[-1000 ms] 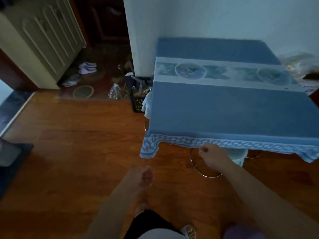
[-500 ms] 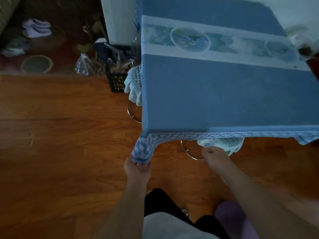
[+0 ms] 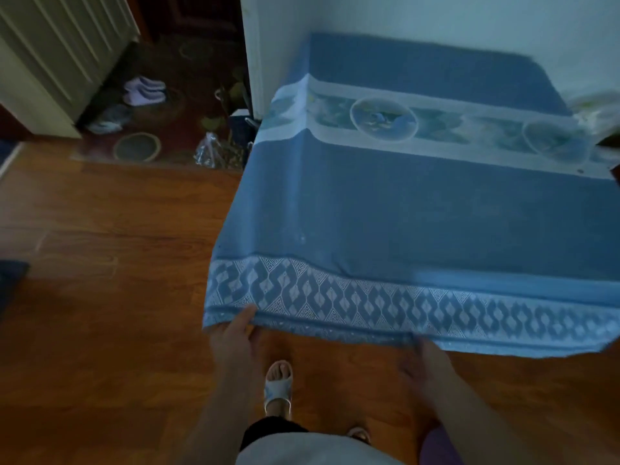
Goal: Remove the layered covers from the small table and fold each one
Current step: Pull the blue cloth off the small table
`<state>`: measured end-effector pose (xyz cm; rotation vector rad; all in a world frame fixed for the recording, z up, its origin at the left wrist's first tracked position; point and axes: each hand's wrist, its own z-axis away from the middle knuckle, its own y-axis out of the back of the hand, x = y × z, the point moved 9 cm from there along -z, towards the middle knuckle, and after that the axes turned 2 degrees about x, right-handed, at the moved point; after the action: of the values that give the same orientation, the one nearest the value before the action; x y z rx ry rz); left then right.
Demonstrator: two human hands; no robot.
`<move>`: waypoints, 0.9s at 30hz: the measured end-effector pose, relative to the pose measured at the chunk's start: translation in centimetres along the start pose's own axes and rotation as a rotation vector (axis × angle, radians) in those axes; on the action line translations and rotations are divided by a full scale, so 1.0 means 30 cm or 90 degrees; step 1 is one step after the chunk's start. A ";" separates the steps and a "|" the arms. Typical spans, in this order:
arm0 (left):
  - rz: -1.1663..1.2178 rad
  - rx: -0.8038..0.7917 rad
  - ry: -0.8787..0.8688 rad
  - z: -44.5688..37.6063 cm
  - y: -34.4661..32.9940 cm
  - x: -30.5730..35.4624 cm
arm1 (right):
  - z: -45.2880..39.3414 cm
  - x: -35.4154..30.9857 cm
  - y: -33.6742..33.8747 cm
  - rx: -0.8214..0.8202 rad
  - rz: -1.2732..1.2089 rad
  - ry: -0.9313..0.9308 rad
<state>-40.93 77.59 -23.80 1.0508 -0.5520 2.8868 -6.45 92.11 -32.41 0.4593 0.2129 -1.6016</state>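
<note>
Top cover: we're looking at one blue cover (image 3: pixel 436 213), a soft woven cloth that's lying over the small table in the corner by the white wall (image 3: pixel 469 21), with its near edge lifted toward us and hanging out past the table.
Pattern: a pale band with two round picture medallions is running across the middle, and a white diamond-and-zigzag woven border (image 3: pixel 385 307) is running along the near hem.
Left hand: our left hand (image 3: pixel 235 337) is pinching the near-left corner of the cloth, thumb lying on top of the hem, the other fingers tucked under it.
Right hand: our right hand (image 3: pixel 422 360) is sitting just under the hem further right. It's blurry, so honestly we can't tell how its fingers are lying or whether it's gripping the cloth.
Layers: we're only seeing that one cover from here, anything under it is hidden.
Floor: glossy orange-brown wood planks (image 3: pixel 100 297), smooth and a bit reflective.
Feet: one foot in a pale strappy sandal (image 3: pixel 278 384) is showing clearly between our arms.
Background bits: one round woven-looking mat (image 3: pixel 137 147), one crinkly clear plastic bag (image 3: pixel 209 152), a pair of light slippers (image 3: pixel 144 90), and a cream panelled door (image 3: pixel 50 55) on the left.
</note>
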 end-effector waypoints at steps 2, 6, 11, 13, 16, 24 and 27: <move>-0.036 0.019 -0.065 0.037 -0.023 0.076 | 0.019 -0.011 0.013 -0.027 -0.141 -0.018; -0.107 0.049 -0.101 0.045 -0.025 0.148 | 0.071 -0.109 0.108 -0.023 -0.387 0.020; -0.083 0.050 -0.036 0.021 -0.039 0.177 | 0.087 -0.228 0.232 0.009 -0.450 0.060; -0.063 0.045 -0.052 0.028 -0.082 0.201 | 0.093 -0.247 0.264 0.015 -0.426 0.055; -0.012 0.036 -0.133 0.076 -0.211 0.271 | 0.117 -0.257 0.295 0.034 -0.403 0.075; -0.090 -0.335 -0.325 0.421 -1.015 0.331 | 0.144 -0.228 0.338 0.048 -0.384 0.075; -0.251 -0.579 -0.391 0.711 -1.313 0.135 | 0.146 -0.261 0.358 -0.001 -0.373 0.059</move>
<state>-25.44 106.97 6.52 1.5539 -1.3036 1.6044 3.64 96.49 -23.74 0.4988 0.4490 -2.1514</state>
